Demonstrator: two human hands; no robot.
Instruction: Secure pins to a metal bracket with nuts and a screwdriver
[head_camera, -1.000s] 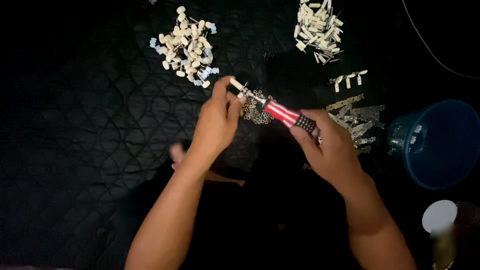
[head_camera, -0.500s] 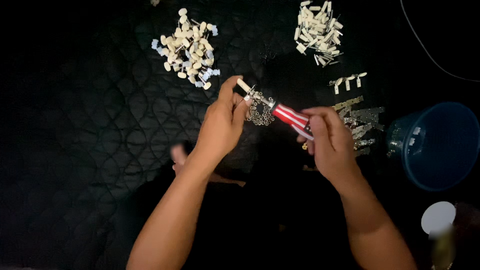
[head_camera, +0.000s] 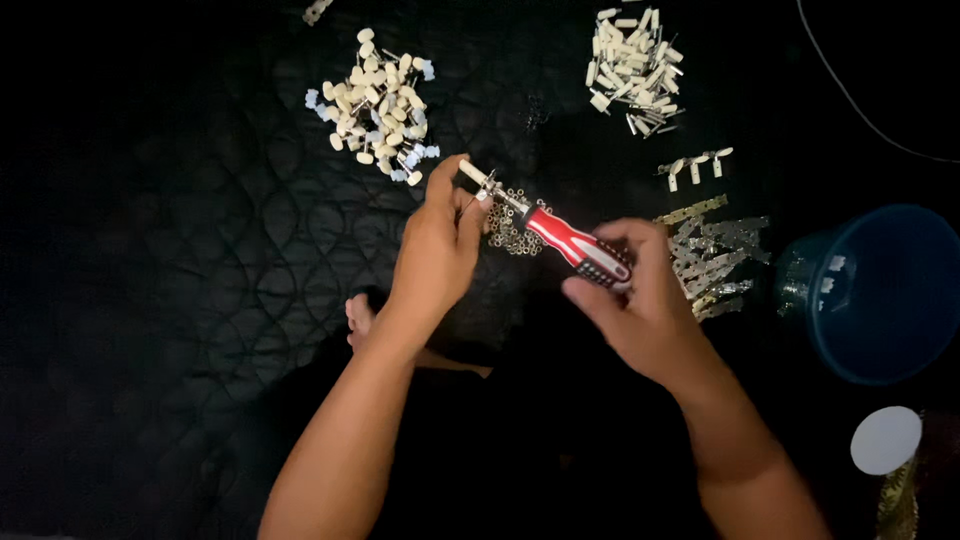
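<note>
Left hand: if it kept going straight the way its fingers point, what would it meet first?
Probably the pile of small cream and pale-blue plastic pieces up-left of the left hand, though height above the cloth is unclear.

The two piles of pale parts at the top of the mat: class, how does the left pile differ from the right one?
The left pile holds short, rounded pieces, some bluish white; the right pile holds longer, thinner, stick-like pieces, all cream. The left pile is spread loosely and lies close above the left hand; the right pile is packed tighter and lies farther from both hands. Both rest on the black quilted mat.
</note>
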